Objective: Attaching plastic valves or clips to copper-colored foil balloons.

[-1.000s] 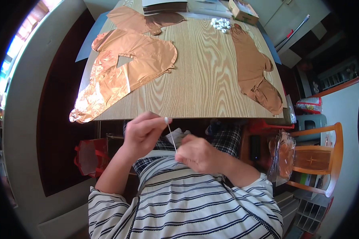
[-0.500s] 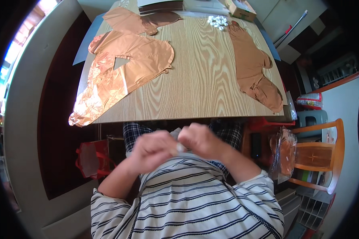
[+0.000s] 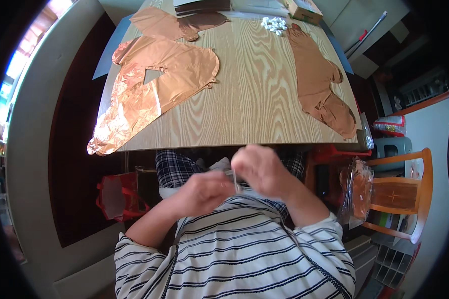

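Observation:
Over my lap, in front of the table edge, my left hand is closed, its fingertips at the lower end of a thin white strip. My right hand, slightly higher and blurred, is curled at the strip's upper end. The strip runs short and nearly upright between them; its exact kind is too small and smeared to tell. A shiny copper foil balloon, flat and with a triangular hole, lies on the table's left. Another flat copper balloon lies along the right side.
Small white rolls lie heaped at the far right of the wooden table, near a cardboard box. More copper foil lies at the far left. A red bag stands left of me; a wooden chair with plastic-wrapped foil is right.
My right hand has risen and moved slightly right, while my left has shifted a little right and down. The small white piece between them now shows as a longer thin strip.

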Motion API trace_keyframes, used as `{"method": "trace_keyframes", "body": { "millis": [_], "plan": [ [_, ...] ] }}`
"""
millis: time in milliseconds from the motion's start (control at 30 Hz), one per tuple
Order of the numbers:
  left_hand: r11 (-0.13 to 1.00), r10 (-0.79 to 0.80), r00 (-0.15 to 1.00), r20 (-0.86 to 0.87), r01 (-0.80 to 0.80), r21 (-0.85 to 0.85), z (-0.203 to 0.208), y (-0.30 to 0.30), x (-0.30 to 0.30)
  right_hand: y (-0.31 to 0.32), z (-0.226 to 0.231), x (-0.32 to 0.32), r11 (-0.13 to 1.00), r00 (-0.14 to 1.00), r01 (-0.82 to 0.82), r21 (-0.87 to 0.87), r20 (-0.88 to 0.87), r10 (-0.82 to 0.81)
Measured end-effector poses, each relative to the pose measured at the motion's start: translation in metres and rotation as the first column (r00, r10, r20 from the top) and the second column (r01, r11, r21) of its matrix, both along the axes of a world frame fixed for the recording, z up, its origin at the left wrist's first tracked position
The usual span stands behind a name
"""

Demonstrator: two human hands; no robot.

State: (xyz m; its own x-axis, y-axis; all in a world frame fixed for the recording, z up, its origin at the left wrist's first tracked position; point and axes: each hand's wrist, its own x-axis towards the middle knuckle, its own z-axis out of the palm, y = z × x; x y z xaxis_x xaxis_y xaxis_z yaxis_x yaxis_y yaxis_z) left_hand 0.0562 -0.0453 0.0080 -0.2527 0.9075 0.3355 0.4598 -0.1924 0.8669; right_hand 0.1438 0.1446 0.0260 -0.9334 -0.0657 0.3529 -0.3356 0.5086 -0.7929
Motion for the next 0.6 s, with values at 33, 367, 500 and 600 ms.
{"method": "trace_keyframes", "body": {
  "millis": [33, 367, 500, 600],
  "plan": [
    [0.996, 0.015, 1.000, 0.027, -0.017, 0.085, 0.006, -0.001, -0.001, 0.002, -0.010, -0.005, 0.996, 0.994, 0.077, -0.046, 0.078, -0.073],
    [0.973, 0.201, 0.979, 0.031, -0.203, 0.111, 0.006, -0.005, -0.026, -0.008, -0.028, 0.007, 0.992, 0.993, -0.111, 0.054, 0.050, 0.108],
    [0.979, 0.193, 0.967, -0.166, -0.200, -0.028, -0.007, -0.003, -0.018, -0.018, -0.009, 0.009, 0.989, 0.987, -0.137, -0.056, -0.087, 0.132],
    [0.997, -0.069, 0.989, 0.132, 0.064, 0.041, 0.012, -0.003, -0.007, 0.004, -0.006, -0.004, 0.988, 0.988, 0.149, -0.049, 0.037, -0.147]
  ]
}}
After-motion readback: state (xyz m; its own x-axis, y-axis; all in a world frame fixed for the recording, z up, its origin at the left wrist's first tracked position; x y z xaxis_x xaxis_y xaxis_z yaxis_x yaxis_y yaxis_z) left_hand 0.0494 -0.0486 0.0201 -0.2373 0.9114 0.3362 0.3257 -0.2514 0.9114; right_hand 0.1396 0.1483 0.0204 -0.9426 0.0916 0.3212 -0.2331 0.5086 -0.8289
